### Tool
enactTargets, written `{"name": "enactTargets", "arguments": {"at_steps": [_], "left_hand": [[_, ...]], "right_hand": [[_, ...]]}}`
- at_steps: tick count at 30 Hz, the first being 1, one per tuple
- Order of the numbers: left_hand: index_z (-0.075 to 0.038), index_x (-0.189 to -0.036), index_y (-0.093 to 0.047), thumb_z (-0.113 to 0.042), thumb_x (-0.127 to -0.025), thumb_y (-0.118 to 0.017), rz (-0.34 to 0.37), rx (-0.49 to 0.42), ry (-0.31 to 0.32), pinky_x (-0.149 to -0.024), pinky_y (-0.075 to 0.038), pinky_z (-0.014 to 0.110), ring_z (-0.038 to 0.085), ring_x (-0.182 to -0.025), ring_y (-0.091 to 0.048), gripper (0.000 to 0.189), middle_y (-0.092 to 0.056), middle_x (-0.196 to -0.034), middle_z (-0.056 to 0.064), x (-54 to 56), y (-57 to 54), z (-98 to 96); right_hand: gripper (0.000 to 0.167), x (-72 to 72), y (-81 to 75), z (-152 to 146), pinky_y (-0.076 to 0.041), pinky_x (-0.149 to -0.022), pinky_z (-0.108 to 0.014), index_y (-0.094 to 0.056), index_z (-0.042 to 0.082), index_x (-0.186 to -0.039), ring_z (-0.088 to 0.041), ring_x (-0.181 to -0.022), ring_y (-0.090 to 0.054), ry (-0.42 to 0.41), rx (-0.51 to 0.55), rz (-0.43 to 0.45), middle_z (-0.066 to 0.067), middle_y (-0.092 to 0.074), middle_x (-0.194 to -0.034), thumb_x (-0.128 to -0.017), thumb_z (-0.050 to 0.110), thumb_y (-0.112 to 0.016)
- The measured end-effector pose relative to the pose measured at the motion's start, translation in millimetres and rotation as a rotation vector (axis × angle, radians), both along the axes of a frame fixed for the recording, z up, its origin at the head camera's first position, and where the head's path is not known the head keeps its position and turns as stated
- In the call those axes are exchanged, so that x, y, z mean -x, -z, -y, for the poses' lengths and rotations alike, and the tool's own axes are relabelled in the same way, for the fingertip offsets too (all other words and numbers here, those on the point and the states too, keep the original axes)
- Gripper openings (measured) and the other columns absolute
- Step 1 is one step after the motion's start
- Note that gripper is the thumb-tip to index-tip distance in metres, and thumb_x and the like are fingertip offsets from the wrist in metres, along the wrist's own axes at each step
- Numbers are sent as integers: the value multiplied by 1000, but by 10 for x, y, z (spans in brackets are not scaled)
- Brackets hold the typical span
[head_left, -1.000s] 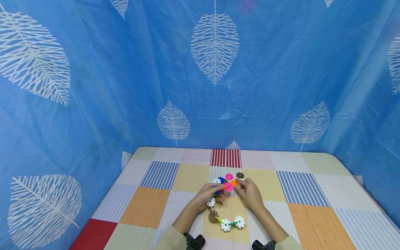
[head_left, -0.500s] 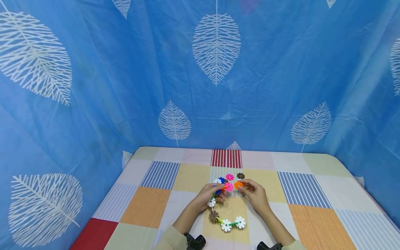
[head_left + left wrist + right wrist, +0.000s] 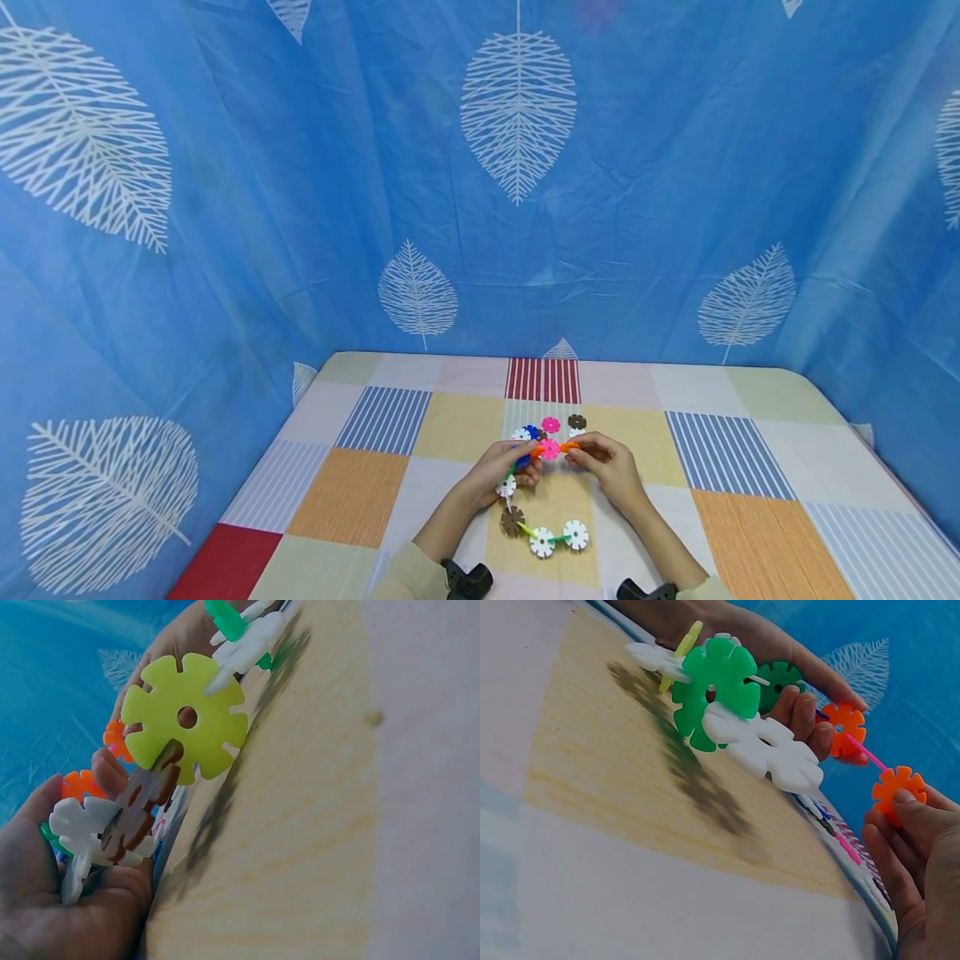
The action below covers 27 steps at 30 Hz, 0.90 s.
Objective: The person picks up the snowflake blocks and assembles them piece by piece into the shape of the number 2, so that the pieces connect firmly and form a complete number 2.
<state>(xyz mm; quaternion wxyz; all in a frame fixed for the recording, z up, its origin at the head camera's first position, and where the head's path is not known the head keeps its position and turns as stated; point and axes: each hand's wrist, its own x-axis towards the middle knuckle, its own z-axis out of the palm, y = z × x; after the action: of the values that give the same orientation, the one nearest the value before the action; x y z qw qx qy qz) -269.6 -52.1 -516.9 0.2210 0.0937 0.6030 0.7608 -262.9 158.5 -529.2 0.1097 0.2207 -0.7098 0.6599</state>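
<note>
Notched plastic snowflake discs are slotted together in a chain that hangs from my left hand [image 3: 504, 465]. Its thumb and fingers pinch an orange disc [image 3: 843, 729], which joins a pink disc [image 3: 550, 449]. My right hand [image 3: 606, 463] pinches another orange disc [image 3: 889, 787] between thumb and fingers, edge-on in the head view and meeting the pink disc's right edge. How deep the slots engage I cannot tell. Down the chain come a white disc [image 3: 82, 821], a brown disc [image 3: 512, 522], a yellow disc [image 3: 184, 712], a white disc [image 3: 542, 542], a green disc [image 3: 716, 682] and an end white disc [image 3: 576, 535].
Beyond the hands, loose discs lie on the patchwork tablecloth [image 3: 450, 425]: a pink disc [image 3: 551, 425], a brown disc [image 3: 577, 422], a white disc [image 3: 521, 433] and a blue disc [image 3: 532, 432]. A blue leaf-patterned curtain [image 3: 615, 208] surrounds the table.
The right hand drew slightly right with its orange disc, apart from the pink one. Since then the disc has turned edge-on and come against the pink disc. My left hand has barely moved.
</note>
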Motion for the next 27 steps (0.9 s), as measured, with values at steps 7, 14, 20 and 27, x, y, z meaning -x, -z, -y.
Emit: {"name": "enactTargets", "arguments": {"at_steps": [7,14,20,27], "left_hand": [[6,-94,-60,-36,-91,-55,4,-5,4,-54,-51,17,8,-58,-58,42,-60,-74,4,5,1,6],[13,-100,-56,-34,-91,-56,10,-11,17,-54,-50,17,7,-59,-57,47,-60,-74,4,2,4,5],[12,-98,-57,-32,-91,-57,6,-14,34,-55,-51,17,7,-58,-57,45,-60,-73,3,3,8,-3],[4,-89,-60,-34,-91,-56,-11,-4,45,-54,-50,17,8,-58,-57,39,-61,-71,3,10,14,-9]], "right_hand": [[15,17,4,-13,-55,-68,-35,-61,-7,-98,-21,-77,-67,-38,21,-23,-19,-66,-87,-85,0,-62],[13,4,-18,-11,-54,-69,-40,-60,-9,-99,-25,-77,-67,-66,55,-10,-24,-64,-87,-86,-5,-58],[13,-78,-133,34,-55,-68,-36,-60,-10,-96,-26,-75,-66,-37,5,-42,-26,-63,-85,-84,-11,-58],[10,-142,-244,93,-56,-65,-28,-62,-9,-92,-22,-74,-67,-20,-40,-57,-24,-65,-83,-81,-11,-61]]}}
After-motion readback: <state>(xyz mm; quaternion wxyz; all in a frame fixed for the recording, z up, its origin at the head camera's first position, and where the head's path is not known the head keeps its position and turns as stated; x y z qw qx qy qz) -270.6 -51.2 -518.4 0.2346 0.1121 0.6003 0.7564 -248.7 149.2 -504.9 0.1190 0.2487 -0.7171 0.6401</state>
